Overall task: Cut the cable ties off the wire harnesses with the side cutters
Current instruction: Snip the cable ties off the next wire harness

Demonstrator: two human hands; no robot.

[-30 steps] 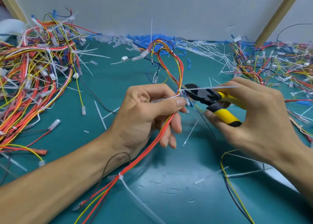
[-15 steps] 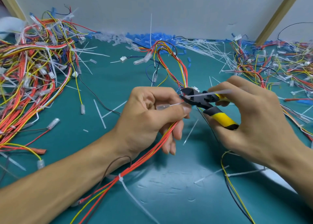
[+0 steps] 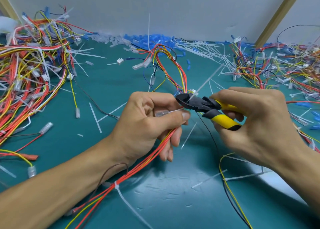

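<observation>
My left hand (image 3: 147,123) grips the wire harness (image 3: 138,174) at centre over the green mat (image 3: 173,199). My right hand (image 3: 258,125) clasps the side cutters (image 3: 196,104), their jaws at the cable tie (image 3: 206,83).

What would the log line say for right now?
left hand grips wire harness | right hand grips side cutters | cutters at cable tie | lower cable tie uncut

Yellow-and-black side cutters (image 3: 206,106), red and yellow wire harness (image 3: 155,142), white cable tie (image 3: 206,80), teal mat (image 3: 173,194).
</observation>
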